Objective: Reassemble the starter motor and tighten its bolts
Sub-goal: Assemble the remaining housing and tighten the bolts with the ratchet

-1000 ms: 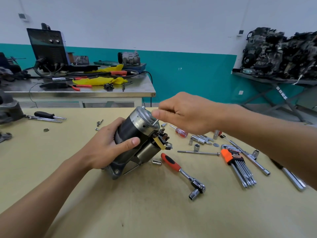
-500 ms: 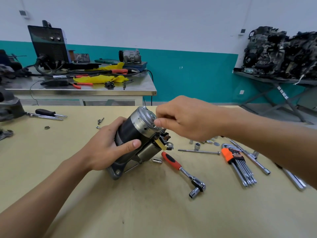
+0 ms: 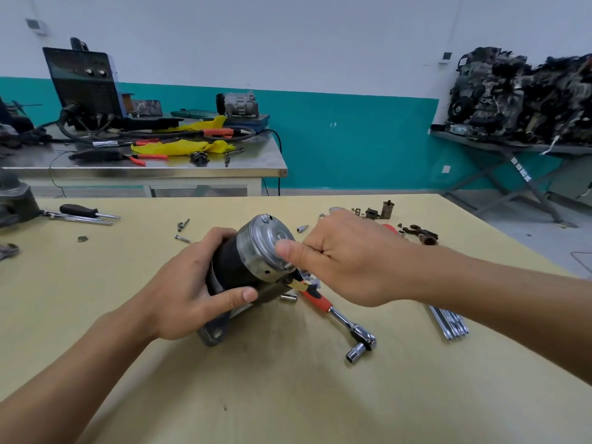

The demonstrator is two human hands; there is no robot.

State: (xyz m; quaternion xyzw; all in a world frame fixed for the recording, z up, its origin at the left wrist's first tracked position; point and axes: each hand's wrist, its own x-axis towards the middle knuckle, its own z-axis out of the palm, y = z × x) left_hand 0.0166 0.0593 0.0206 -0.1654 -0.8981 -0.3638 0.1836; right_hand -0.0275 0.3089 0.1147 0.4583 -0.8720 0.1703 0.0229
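1. The starter motor (image 3: 234, 267) is being held tilted near the middle of the yellowish worktable (image 3: 288, 395). Its mounting flange is being rested on the tabletop and its silver end cap (image 3: 266, 241) is being pointed up and away.
2. The black body is being gripped by the left hand (image 3: 189, 283), with the fingers being wrapped over the top and the thumb being laid along the near side.
3. The end cap is being touched by the outstretched thumb of the right hand (image 3: 349, 257). The other fingers are being curled into the palm, and whether anything is being pinched there cannot be told.
4. A bolt head (image 3: 265, 218) is being shown at the cap's upper rim.
5. A red-handled ratchet wrench (image 3: 339, 315) with a socket is being supported by the tabletop just right of the motor, its handle being partly hidden by the right hand.
6. Loose bolts (image 3: 183, 224) are being seen beyond the left hand, a black-handled screwdriver (image 3: 80, 210) far left, and hex keys (image 3: 448, 318) beneath the right forearm.
7. A welding machine (image 3: 83, 88) is being carried by the steel bench (image 3: 160, 169) behind.
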